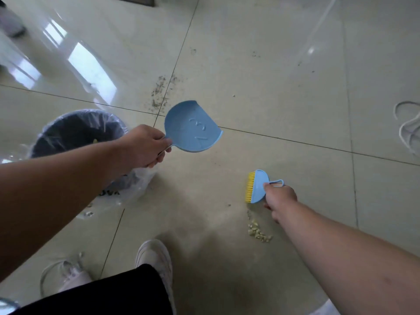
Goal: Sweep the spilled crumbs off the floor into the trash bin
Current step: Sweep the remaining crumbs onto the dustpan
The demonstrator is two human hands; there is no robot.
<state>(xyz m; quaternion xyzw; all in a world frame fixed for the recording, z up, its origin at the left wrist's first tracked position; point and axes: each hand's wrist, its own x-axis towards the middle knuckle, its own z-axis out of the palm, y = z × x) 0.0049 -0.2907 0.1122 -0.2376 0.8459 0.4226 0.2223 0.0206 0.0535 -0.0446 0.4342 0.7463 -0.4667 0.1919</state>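
Note:
My left hand (145, 146) grips the handle of a blue dustpan (193, 127), held in the air just right of the trash bin (75, 133), pan empty. My right hand (280, 200) holds a small blue brush with yellow bristles (256, 187) low over the floor. A pile of pale yellowish crumbs (258, 231) lies on the tile just below the brush. The bin is dark with a clear plastic liner; a few crumbs show inside it. Dark fine dirt (160, 92) is scattered on the floor beyond the dustpan.
My white shoes (156, 260) stand at the bottom, near a few stray crumbs (87, 213) by the bin's liner. A white cord (409, 126) coils at the right edge. Another person's shoe (11, 23) is at the top left.

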